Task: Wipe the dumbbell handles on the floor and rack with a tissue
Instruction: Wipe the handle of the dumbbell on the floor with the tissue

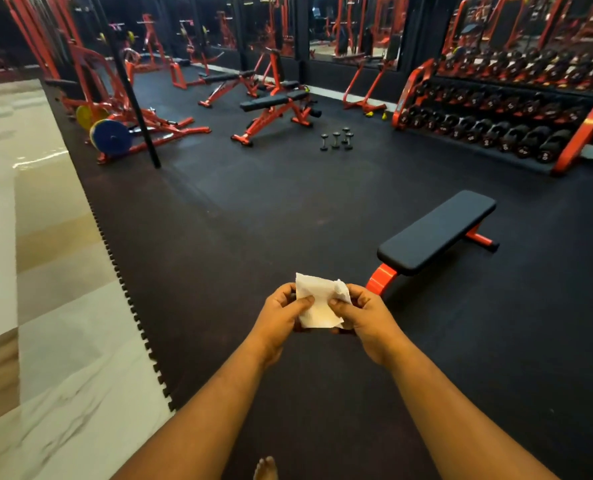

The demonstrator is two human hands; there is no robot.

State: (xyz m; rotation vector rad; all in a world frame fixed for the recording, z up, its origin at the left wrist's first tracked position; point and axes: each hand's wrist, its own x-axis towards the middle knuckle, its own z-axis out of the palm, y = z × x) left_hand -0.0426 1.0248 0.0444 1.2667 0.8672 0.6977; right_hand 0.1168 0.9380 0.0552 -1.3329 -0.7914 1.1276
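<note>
You've got the tissue (pixel 317 303) up in front of you, both hands on it: your left hand (pixel 281 315) pinches its left edge with thumb on top, your right hand (pixel 361 317) pinches the crumpled right edge. The sheet is white, partly folded, held flat between them. Dark rubber mat (pixel 246 209) spreads wide ahead of you, open floor all the way out to the small dumbbells (pixel 336 138) clustered on the floor, well apart from you. The flat bench (pixel 435 230) sits just right of your hands, angled away. Far right, the dumbbell rack (pixel 496 116) runs along the mirror wall. On your left, the mat's toothed edge (pixel 129 299) meets pale marble floor (pixel 46 306). Your bare toes (pixel 265 469) show at the bottom.
</note>
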